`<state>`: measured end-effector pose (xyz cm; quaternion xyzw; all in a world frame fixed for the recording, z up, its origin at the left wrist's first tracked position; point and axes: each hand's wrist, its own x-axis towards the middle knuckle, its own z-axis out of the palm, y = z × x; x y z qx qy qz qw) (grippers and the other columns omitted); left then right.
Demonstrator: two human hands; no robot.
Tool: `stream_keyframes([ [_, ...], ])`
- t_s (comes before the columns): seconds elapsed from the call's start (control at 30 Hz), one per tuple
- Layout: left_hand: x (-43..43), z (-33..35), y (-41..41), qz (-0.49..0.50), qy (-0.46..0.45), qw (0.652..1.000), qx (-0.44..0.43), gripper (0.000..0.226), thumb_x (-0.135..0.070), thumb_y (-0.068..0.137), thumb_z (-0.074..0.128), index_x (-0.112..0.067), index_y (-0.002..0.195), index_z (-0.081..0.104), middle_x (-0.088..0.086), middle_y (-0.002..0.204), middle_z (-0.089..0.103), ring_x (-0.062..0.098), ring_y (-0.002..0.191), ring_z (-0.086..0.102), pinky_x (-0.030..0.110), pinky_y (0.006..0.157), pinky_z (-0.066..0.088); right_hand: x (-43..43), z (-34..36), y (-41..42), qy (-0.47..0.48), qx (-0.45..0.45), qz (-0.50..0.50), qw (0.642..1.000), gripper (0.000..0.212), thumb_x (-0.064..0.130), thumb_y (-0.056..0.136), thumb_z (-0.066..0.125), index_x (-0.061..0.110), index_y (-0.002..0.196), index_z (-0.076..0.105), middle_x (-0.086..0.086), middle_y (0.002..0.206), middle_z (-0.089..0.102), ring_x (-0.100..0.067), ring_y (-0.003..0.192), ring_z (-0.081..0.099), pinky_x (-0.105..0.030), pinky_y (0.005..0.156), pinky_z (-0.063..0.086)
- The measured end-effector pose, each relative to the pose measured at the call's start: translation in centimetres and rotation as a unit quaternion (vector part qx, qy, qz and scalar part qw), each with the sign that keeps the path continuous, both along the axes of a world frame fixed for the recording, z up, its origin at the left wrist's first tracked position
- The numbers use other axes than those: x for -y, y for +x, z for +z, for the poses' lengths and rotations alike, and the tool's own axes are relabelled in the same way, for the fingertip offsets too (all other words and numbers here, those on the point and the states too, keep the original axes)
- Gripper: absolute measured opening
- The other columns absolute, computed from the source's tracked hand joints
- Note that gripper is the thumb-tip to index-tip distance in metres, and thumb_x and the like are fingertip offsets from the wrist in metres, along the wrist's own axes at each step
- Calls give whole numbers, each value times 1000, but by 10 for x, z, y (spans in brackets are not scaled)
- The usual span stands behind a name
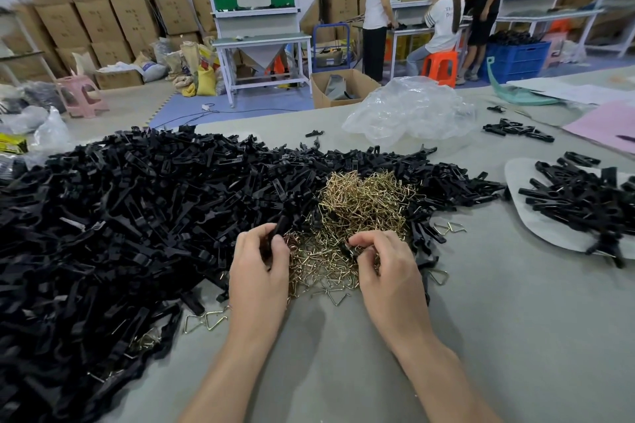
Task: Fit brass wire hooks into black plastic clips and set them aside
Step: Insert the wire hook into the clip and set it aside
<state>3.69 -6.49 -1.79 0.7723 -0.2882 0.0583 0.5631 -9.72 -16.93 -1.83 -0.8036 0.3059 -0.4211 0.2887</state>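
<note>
A big heap of black plastic clips (137, 203) covers the left and middle of the grey table (515, 336). A tangle of brass wire hooks (357, 206) lies in front of it at the centre. My left hand (257, 271) grips one black clip (280, 228) that sticks up between thumb and fingers. My right hand (385, 268) is curled over the near part of the hook pile, fingertips pinching a small dark piece among the hooks; what it is stays unclear. Several clips (580, 196) lie on a white sheet (549, 237) at the right.
A crumpled clear plastic bag (409, 110) sits at the table's far middle, a few loose clips (519, 130) and pink paper (604, 124) at the far right. Loose hooks (206, 319) lie near the front. People work at benches across the room, amid cardboard boxes.
</note>
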Motion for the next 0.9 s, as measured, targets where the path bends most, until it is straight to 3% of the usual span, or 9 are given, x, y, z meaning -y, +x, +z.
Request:
stream_keyframes([
  [0.07,-7,2,-1,0,-48,997,-65,5,-31,98,55,-33,102,58,-16,88,63,-3,73,56,16,68,45,-1,0,-1,-16,-3,-4,1000,26,2,95,55,22,104,68,11,102,62,-11,99,57,-33,90,50],
  [0.13,-19,1,0,2,-77,992,-99,5,-30,99,57,-35,98,59,-17,75,64,-1,61,53,18,59,46,-3,0,-1,-48,-12,-7,999,25,2,94,57,21,107,69,9,101,63,-13,96,57,-34,89,50],
  [0.23,-42,2,3,6,-102,989,-105,6,-31,98,60,-36,97,61,-17,85,68,-3,69,59,6,61,44,-10,3,5,-96,-37,3,995,27,4,94,62,20,115,68,7,104,63,-12,94,56,-34,88,52],
  [0.33,-55,2,9,18,-106,988,-107,3,-34,95,62,-35,98,61,-7,88,69,3,76,62,5,63,44,-10,15,28,-147,-72,22,986,31,11,97,58,18,127,63,1,112,63,-15,99,58,-35,92,51],
  [0.5,-52,4,12,21,-97,989,-113,12,-36,97,59,-31,108,60,-6,98,68,12,89,63,30,83,51,4,46,83,-220,-150,29,964,40,18,103,49,17,143,52,-4,127,59,-22,113,54,-33,100,45],
  [0.57,-52,4,15,20,-87,989,-116,22,-42,98,55,-29,115,60,-4,99,69,15,86,63,39,83,52,9,54,105,-241,-202,15,949,39,19,104,47,18,144,49,-5,129,57,-25,117,51,-35,100,41],
  [0.73,-52,5,21,27,-78,990,-115,30,-47,98,51,-28,120,61,-8,93,70,15,85,65,47,82,55,18,57,126,-265,-352,-5,898,24,8,96,54,15,119,58,-8,121,58,-28,116,48,-40,98,39],
  [0.83,-52,9,20,20,-86,988,-128,26,-41,101,49,-28,120,61,-18,92,70,10,85,66,44,83,55,21,55,122,-282,-340,2,897,21,13,99,53,18,119,58,-5,120,60,-25,113,50,-37,97,40],
  [0.9,-52,11,19,9,-101,986,-130,22,-38,103,46,-31,116,62,-16,91,71,9,84,66,41,82,55,19,57,114,-237,-257,31,937,18,24,102,53,19,118,58,0,116,63,-20,109,54,-33,95,41],
])
